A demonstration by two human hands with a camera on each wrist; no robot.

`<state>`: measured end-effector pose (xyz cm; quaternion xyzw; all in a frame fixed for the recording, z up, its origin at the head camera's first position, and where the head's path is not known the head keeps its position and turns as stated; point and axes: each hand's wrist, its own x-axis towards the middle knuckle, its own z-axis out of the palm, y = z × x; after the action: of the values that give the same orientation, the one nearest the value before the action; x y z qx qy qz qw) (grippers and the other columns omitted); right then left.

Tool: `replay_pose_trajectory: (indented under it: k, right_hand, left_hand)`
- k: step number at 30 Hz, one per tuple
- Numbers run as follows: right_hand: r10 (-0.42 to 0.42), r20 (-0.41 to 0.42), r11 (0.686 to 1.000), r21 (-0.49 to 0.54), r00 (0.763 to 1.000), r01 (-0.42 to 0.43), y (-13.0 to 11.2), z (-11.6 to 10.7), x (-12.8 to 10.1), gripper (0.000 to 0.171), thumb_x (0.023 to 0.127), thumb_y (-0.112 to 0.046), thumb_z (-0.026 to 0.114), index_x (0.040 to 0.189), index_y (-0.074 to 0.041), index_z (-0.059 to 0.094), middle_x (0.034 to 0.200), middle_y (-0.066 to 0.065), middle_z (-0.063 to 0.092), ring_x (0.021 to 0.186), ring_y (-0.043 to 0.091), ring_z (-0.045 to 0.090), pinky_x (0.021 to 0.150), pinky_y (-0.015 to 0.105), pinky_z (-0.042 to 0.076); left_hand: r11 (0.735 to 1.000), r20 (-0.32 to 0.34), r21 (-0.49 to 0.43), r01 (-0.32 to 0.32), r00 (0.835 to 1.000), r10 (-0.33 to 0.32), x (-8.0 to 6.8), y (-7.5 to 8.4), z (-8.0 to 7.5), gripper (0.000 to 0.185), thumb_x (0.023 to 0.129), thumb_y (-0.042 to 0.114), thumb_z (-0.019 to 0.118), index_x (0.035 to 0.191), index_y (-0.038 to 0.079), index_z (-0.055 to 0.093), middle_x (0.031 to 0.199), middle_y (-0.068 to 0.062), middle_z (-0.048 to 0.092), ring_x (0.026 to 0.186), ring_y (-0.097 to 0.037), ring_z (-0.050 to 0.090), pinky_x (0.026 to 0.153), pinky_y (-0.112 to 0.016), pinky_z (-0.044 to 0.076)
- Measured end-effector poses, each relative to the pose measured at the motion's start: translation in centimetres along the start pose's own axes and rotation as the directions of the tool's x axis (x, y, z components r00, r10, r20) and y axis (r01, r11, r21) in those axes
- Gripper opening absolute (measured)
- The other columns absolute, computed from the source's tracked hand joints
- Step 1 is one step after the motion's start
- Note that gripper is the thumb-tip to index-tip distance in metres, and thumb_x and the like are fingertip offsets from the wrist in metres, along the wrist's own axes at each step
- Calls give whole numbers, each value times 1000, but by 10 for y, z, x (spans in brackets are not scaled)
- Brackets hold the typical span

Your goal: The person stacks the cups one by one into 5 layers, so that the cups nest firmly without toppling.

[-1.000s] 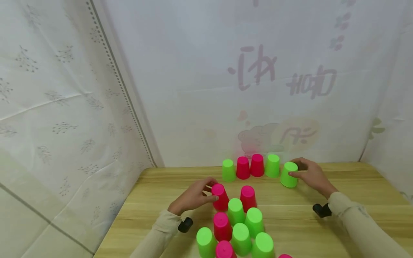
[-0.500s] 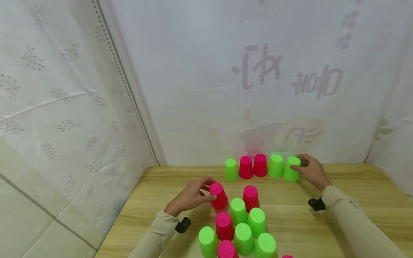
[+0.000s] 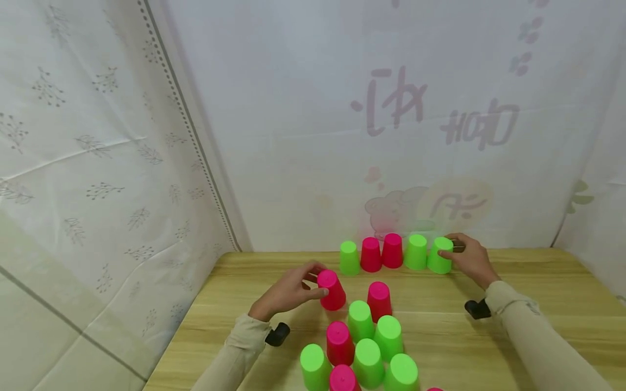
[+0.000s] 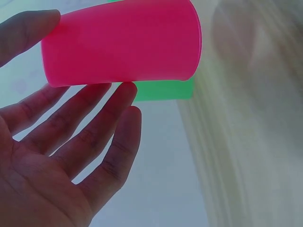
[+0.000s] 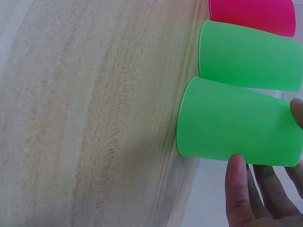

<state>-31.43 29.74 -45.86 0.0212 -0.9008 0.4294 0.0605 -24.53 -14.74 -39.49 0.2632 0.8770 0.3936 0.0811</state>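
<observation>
1. Since a second ago the left hand (image 3: 290,290) has lifted its pink cup (image 3: 331,290) up and away from the cluster, tilting it, while the green cup (image 3: 440,255) has gone from apart to the right end of the far row
2. Nearest, a cluster of upturned pink and green cups (image 3: 364,347) stands on the wooden table (image 3: 538,282)
3. Left fingers and thumb grasp the tilted pink cup, just beyond the cluster's left side
4. Farthest, the right hand (image 3: 469,259) grips the green cup, which stands just beside the row of cups (image 3: 381,254) by the wall
</observation>
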Motion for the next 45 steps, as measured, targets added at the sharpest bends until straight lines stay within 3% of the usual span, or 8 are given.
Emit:
replay_pose_trajectory:
  k: [8,14,25,33,40,45]
  right_hand:
    - [27,61,1000,-16,998,-26,0,-7,-3,78,95,-36,69,150,6,33,141,38,47,126,53,52,91,55,56]
    - [57,130,998,-22,990,-55,2,-13,-5,89,95,-33,68,155,8,18,147,41,38,131,56,46,95,58,54]
    - [49,86,999,-28,995,-47,10,-29,-31,86,94,-39,69,153,6,25,147,38,40,129,56,48,94,60,53]
    - [61,26,997,-54,998,-59,1,-49,-61,80,96,-45,65,147,8,34,145,37,43,127,54,51,91,57,55]
    - [-53,-14,992,-111,999,51,-30,-43,-91,58,93,-34,72,135,2,53,134,29,58,110,43,66,76,42,60]
    - [-172,100,974,-132,980,185,-55,-26,-113,45,89,-30,76,124,-5,63,118,16,70,96,28,71,69,29,58]
  left_hand:
    - [997,-61,21,-78,995,79,30,12,-8,41,91,21,73,126,7,58,122,-11,69,109,-30,69,86,-37,61]
    - [995,-110,46,-87,990,91,53,19,-9,39,90,24,74,123,9,59,119,-9,70,108,-27,69,84,-33,61]
    - [992,-193,63,-108,974,118,91,26,-8,37,89,26,75,121,12,59,114,-5,71,106,-24,69,84,-34,59]
    - [998,-218,29,-52,974,57,123,35,-5,37,90,28,72,121,13,59,117,-5,69,113,-25,65,98,-46,54]
    - [1000,-227,13,12,974,-9,140,22,-1,39,91,30,70,123,10,58,121,-9,68,117,-30,63,96,-46,55]
    - [999,-242,27,39,970,-31,144,14,1,39,92,30,69,124,9,58,123,-11,68,119,-34,62,96,-46,55]
